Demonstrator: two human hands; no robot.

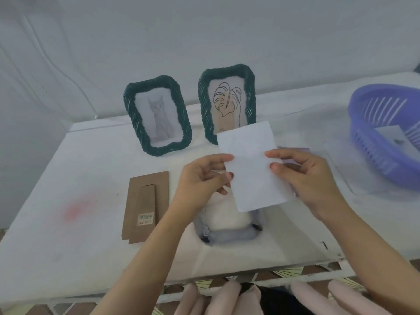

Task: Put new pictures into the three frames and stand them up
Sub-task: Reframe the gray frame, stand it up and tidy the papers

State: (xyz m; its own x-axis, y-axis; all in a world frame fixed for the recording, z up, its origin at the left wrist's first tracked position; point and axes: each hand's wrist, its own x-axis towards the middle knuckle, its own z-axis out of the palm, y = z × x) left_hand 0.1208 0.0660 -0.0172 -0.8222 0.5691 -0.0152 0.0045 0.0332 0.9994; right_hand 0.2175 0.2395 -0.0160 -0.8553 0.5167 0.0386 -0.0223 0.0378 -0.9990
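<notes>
We hold a white sheet [252, 171] up over the table [68, 235], blank side toward us. Our left hand [204, 176] pinches its left edge between thumb and curled fingers, and our right hand [304, 178] pinches its right edge the same way. Under the sheet and our hands the third frame [229, 236] lies flat, blurred, with its back open. Its brown backing board [145, 201] lies just left of it, stand side up, with a barcode sticker. Behind them two green frames stand upright side by side: the cat frame [168, 149] on the left, the leaf frame [227, 71] on the right, its lower corner hidden by the sheet. A purple basket [375, 160] sits at the table's right end, holding a card [391, 137].
</notes>
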